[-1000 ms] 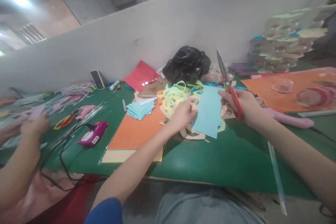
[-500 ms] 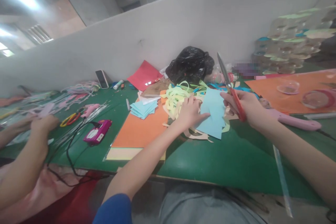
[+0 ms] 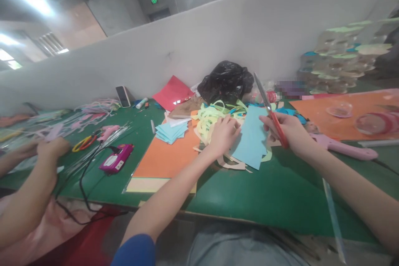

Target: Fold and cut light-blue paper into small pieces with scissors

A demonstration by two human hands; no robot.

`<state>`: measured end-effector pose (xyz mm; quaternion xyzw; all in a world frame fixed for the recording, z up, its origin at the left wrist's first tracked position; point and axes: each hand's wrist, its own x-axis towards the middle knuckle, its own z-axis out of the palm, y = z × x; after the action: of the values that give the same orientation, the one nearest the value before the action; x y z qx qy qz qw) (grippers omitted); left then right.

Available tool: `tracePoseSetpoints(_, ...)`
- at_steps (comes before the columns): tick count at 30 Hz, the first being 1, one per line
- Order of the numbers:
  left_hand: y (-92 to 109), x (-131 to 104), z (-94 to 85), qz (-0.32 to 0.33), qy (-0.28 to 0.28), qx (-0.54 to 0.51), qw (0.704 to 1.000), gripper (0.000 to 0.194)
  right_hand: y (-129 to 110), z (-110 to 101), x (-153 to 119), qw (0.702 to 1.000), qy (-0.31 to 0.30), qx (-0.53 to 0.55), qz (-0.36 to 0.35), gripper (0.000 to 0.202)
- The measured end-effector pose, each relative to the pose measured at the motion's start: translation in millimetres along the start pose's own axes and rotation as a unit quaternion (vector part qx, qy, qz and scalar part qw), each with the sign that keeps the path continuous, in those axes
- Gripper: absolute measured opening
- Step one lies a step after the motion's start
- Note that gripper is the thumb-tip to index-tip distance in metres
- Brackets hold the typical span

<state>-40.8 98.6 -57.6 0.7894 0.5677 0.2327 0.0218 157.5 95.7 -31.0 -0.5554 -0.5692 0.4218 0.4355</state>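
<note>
My right hand (image 3: 285, 131) grips a pair of scissors (image 3: 277, 126) by the red-orange handles, blades pointing up. Beneath and left of the scissors, light blue paper (image 3: 249, 143) with a stepped right edge lies on a heap of scraps. At that paper's left edge rests my left hand (image 3: 223, 135), its fingers loosely bent and partly apart. Nothing shows in its fingers, though its underside is hidden. Pale yellow-green paper strips (image 3: 207, 114) curl beside it. A small stack of light blue pieces (image 3: 171, 131) sits on the orange sheet (image 3: 168, 158) to the left.
A black plastic bag (image 3: 227, 81) and red paper (image 3: 173, 93) lie by the wall. A pink glue gun (image 3: 346, 145) is at right, before stacked clear containers (image 3: 339, 62). At left are a magenta box (image 3: 116, 158) with cables and a co-worker's hands (image 3: 51, 147).
My left thumb has drawn back from the light blue paper toward the fingers. My right hand with the scissors has shifted slightly left. The view has tilted a little.
</note>
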Motion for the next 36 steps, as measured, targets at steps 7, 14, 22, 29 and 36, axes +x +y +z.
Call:
tracePoseSetpoints(7, 0, -3, 6.3, 0.003, -0.011, 0.002, 1.000, 0.022, 8, 1, 6, 1.000, -0.001, -0.016, 0.004, 0.047)
tracePoseSetpoints(14, 3, -5, 6.5, 0.019, -0.011, -0.008, 1.000, 0.010, 12, 2, 7, 1.000, -0.011, -0.025, -0.009, 0.045)
tracePoseSetpoints(22, -2, -5, -0.3, 0.023, 0.012, 0.004, 1.000, 0.009, 10, 3, 3, 1.000, -0.018, 0.010, 0.003, 0.047)
tracePoseSetpoints(29, -13, -2, -12.8, -0.045, 0.136, -0.023, 0.989, 0.013, 8, 4, 1, 0.999, -0.009, -0.047, -0.014, 0.042)
tracePoseSetpoints(36, -39, 3, -37.8, -0.149, 0.225, -0.147, 0.952, 0.006, 7, 4, -1, 0.999, -0.032, -0.014, -0.013, 0.042)
